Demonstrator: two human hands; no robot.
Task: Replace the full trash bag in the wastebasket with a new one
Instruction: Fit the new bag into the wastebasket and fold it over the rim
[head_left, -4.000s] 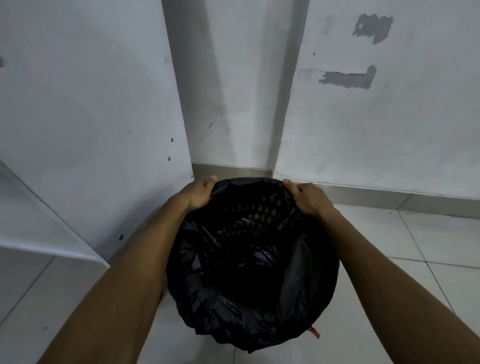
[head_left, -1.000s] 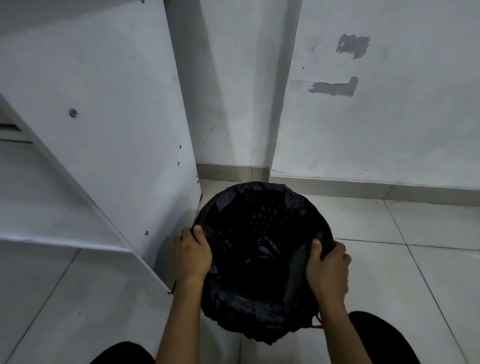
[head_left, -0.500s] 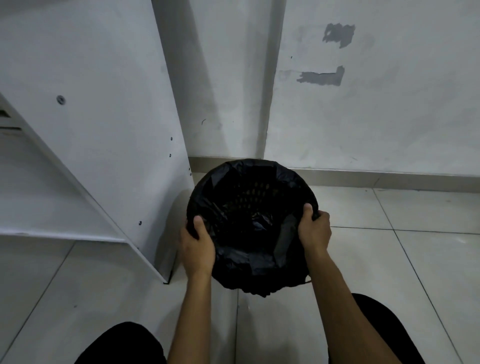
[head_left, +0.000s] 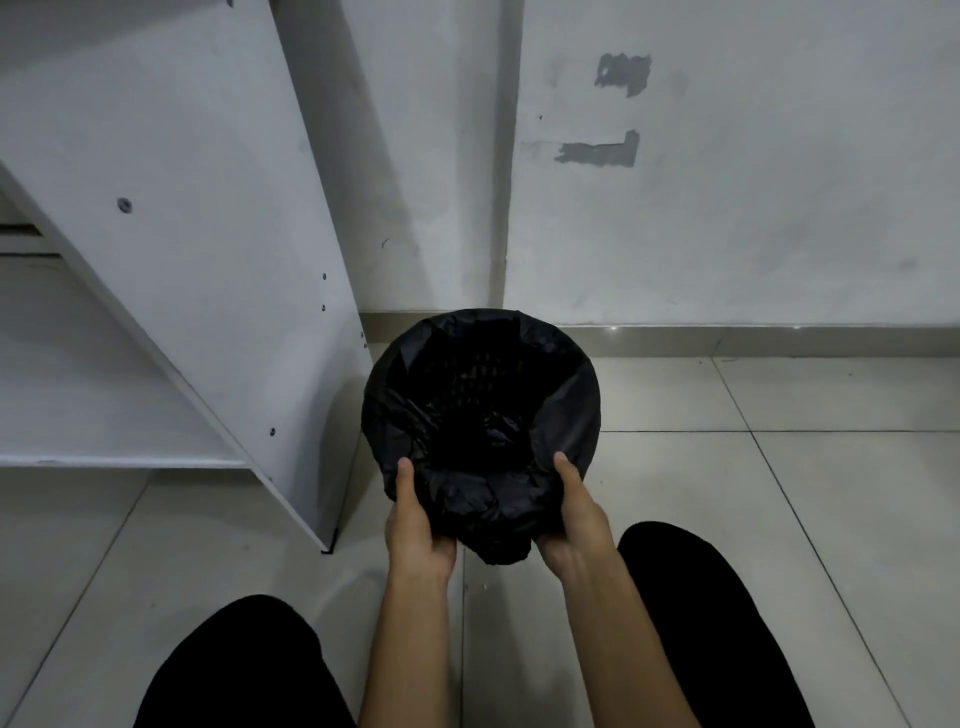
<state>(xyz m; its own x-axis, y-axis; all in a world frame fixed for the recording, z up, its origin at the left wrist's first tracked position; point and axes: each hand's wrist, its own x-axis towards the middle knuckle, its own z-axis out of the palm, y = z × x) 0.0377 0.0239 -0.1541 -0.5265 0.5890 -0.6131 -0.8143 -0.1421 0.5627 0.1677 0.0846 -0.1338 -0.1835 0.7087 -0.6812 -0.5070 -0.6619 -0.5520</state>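
Observation:
A round wastebasket lined with a black trash bag (head_left: 480, 410) stands on the tiled floor close to the wall corner. The bag is folded over the whole rim, and the basket's lattice shows faintly through it inside. My left hand (head_left: 415, 525) grips the near left part of the rim, thumb on top of the plastic. On the near right part my right hand (head_left: 576, 525) grips it the same way. Crumpled bag plastic hangs down between the two hands.
A white shelf unit (head_left: 218, 270) stands just left of the basket, its side panel nearly touching it. The white wall (head_left: 727, 218) and baseboard run right behind. My black-clad knees (head_left: 701, 613) are low in the view, on either side of my arms.
Both hands slid from the basket's sides round to its near edge. The basket now sits farther from me, closer to the wall corner.

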